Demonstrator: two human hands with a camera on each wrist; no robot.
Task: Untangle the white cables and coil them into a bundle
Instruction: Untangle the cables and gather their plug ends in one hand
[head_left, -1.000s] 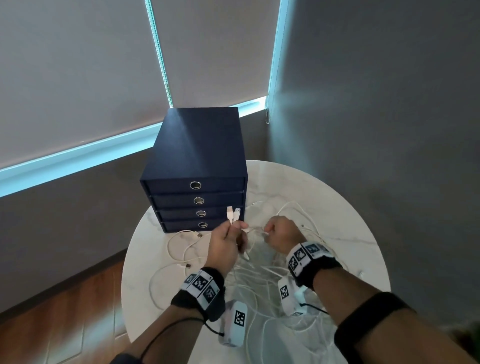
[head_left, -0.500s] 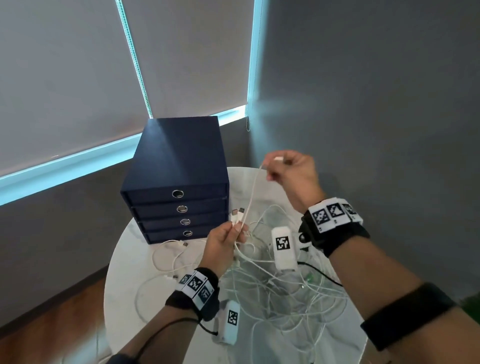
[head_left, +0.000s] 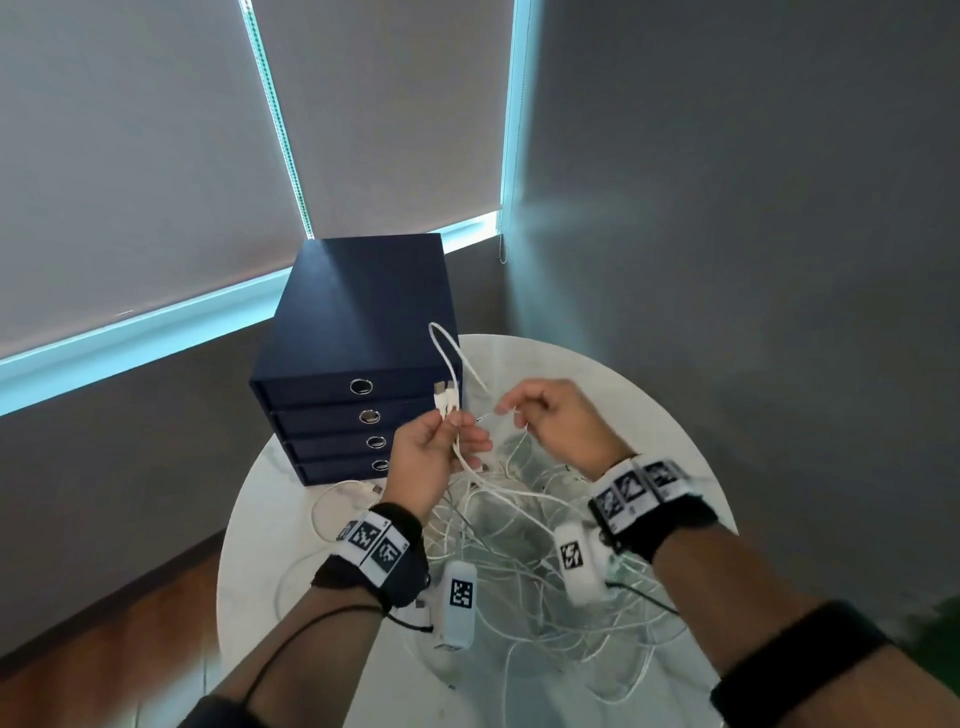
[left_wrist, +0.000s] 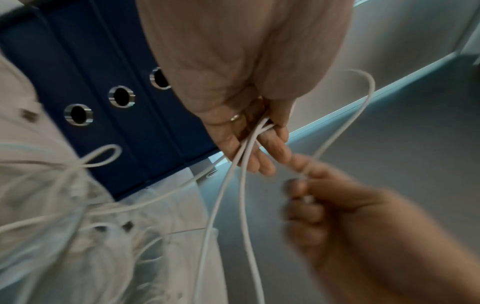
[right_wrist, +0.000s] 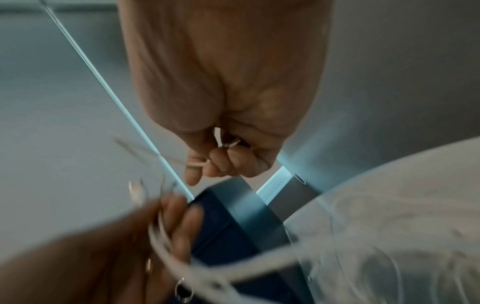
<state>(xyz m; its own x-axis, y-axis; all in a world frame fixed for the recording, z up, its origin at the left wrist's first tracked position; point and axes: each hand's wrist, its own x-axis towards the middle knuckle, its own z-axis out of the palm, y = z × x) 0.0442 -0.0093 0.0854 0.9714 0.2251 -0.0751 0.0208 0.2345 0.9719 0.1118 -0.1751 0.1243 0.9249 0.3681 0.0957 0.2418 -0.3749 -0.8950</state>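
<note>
Cables (head_left: 519, 525) lie tangled on a round table (head_left: 597, 364) beside a blue drawer box (head_left: 363, 312). Left hand (head_left: 423, 462) curls its fingers round two plug ends; right hand (head_left: 561, 421) pinches a loop of one cable arching between them.

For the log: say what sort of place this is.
Probably an office or home study corner. A navy drawer unit stands on a round marble-look table, roller blinds cover the windows, and the left hand and right hand hold white cables.
</note>
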